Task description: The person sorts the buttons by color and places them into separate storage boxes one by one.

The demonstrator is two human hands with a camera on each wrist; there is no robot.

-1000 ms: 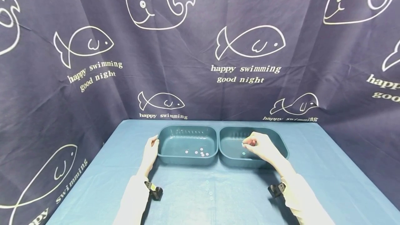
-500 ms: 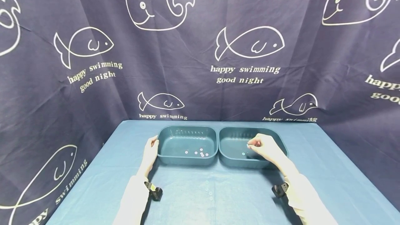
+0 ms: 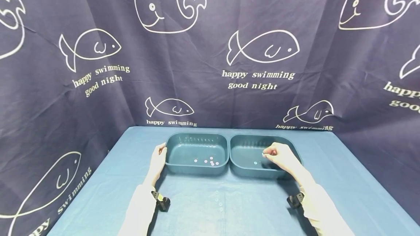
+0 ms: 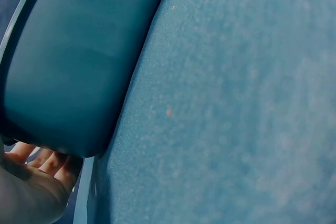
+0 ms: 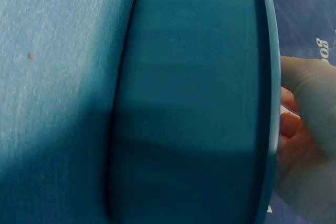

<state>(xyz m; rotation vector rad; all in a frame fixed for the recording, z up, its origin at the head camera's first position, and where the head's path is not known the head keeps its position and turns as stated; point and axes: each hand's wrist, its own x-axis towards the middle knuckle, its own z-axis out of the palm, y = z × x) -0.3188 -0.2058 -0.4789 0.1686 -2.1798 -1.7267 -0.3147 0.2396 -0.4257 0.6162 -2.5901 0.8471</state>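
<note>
Two dark teal plastic bins, a left one (image 3: 197, 170) and a right one (image 3: 249, 172), stand side by side on the table. My left hand (image 3: 158, 157) holds the outer end of the left bin; in the left wrist view its fingers (image 4: 52, 163) lie against the end wall. Over the right bin, my right hand (image 3: 279, 154) pinches a small pale button-like disc (image 3: 263, 154) between thumb and fingertips. A light-blue disc (image 3: 255, 163) lies on that bin's floor. Several small pink discs (image 3: 211, 162) lie in the left bin. In the right wrist view the rim partly hides my right hand.
A light-blue cloth (image 3: 183, 207) covers the table. Several faint, pale round spots (image 3: 220, 204) show on it in front of the bins. A dark curtain (image 3: 210, 54) with white fish and whale drawings hangs behind and at the sides.
My right hand has moved right and slightly toward me within the right bin, still pinching the small disc. My left hand stays at the left bin's end.
</note>
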